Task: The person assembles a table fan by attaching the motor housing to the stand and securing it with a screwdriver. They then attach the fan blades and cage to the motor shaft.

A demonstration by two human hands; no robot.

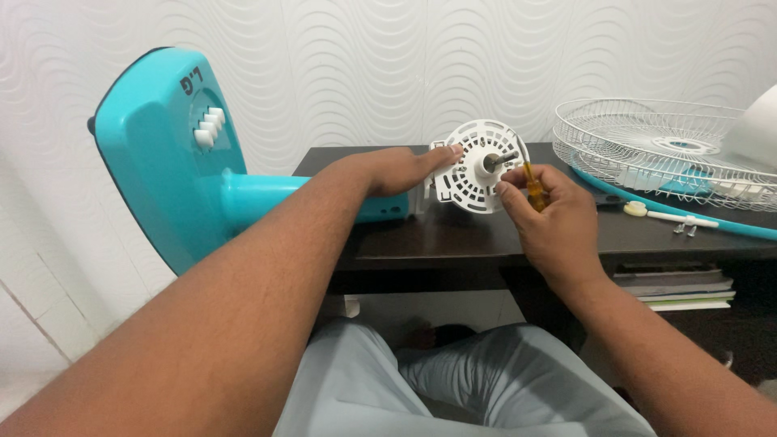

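Nearby, teal base [166, 154], raised grey lettering up top.

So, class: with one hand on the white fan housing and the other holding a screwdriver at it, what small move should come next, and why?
Probably seat the screwdriver tip in a screw on the housing and turn. The left hand already braces the housing's edge, and the right hand holds the tool right beside the shaft.

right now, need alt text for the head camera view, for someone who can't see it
A person's left hand steadies the white slotted motor housing of a teal table fan lying on a dark desk, while the right hand holds an amber-handled screwdriver at it. A white wire fan guard lies to the right.
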